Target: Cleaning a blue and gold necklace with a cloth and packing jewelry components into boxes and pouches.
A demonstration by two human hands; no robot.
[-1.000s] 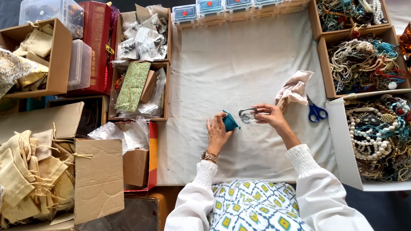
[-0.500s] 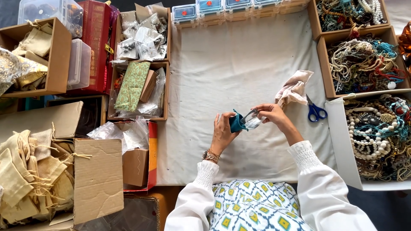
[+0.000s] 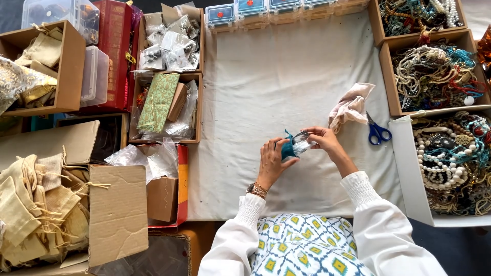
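My left hand grips a small teal drawstring pouch above the white cloth. My right hand pinches a small clear plastic packet whose end sits at the pouch's mouth. Both hands meet over the cloth's near middle. A crumpled pale pink cloth lies just beyond my right hand, and blue-handled scissors rest to its right.
Cardboard boxes of beaded necklaces line the right side, with a white tray of beads below them. Small plastic cases stand along the far edge. Boxes of packets and beige drawstring bags fill the left.
My hands have drawn together; the clear packet in my right hand has moved left to the mouth of the teal pouch.
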